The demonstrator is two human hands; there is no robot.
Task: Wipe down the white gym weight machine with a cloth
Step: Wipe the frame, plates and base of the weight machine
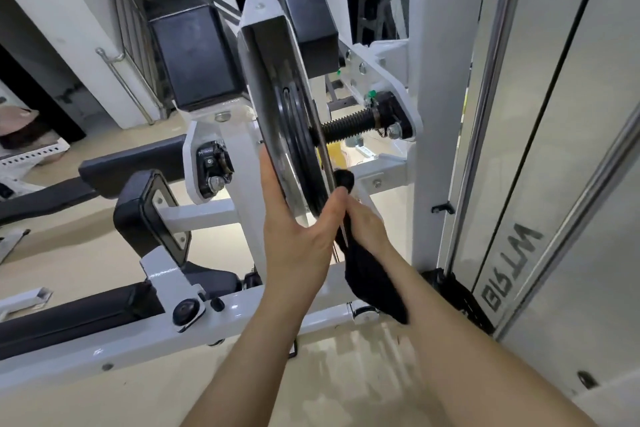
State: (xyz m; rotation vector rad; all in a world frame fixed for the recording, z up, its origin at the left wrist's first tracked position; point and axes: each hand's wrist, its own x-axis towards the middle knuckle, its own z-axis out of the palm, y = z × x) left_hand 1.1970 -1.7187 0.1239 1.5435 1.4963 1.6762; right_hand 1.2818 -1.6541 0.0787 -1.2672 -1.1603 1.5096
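Observation:
The white weight machine [239, 146] fills the middle of the head view, with black pads and a round pulley disc [291, 135] on a threaded black shaft. My left hand [294, 236] lies flat with straight fingers against the near left face of the disc, thumb toward its lower rim. My right hand [360, 222] grips a black cloth [370, 281] at the disc's lower right edge. A bunched end of the cloth pokes out above my fingers and the rest hangs down past my wrist.
A white upright post [440, 114] and the grey shroud with chrome guide rods [491, 80] stand close on the right. A white base rail [138, 340] runs along the beige floor below my arms. Black seat pads [131, 163] lie to the left.

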